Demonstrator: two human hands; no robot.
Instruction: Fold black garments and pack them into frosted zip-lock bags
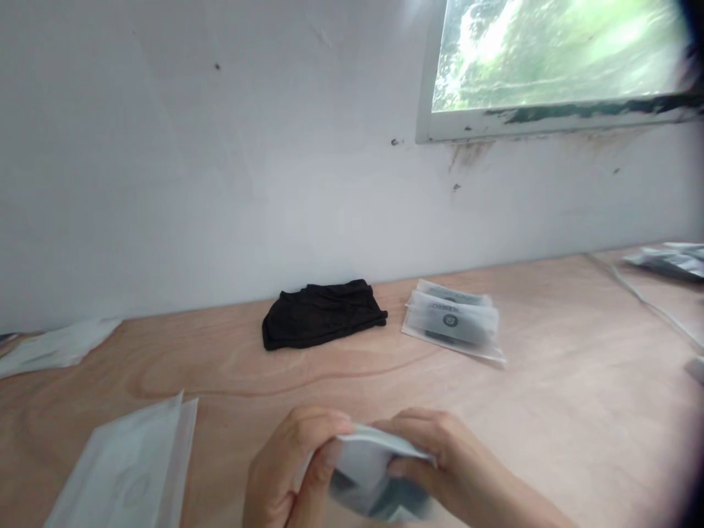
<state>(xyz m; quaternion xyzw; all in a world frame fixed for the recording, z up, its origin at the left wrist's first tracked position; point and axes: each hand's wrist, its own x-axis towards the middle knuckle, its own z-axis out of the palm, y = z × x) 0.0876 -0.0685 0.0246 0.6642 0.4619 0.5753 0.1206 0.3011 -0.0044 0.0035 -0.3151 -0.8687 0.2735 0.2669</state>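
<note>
Low in the middle of the view, a frosted plastic bag (366, 466) with something dark inside is held between both hands. My left hand (300, 466) grips its upper left edge, fingers over the top and thumb in front. On the right side, my right hand (434, 455) pinches the same upper edge between thumb and fingers. Motion blurs the lower part of the bag. Beyond the hands, a folded black cloth item (324, 315) lies on the wooden table (231, 411) near the wall.
Two filled frosted bags (456, 323) overlap at the back right of the table. A stack of flat frosted bags (124, 469) lies front left. White sheets (60, 346) are at the far left. A pale cable (627, 279) and more bags (671, 258) sit at the right.
</note>
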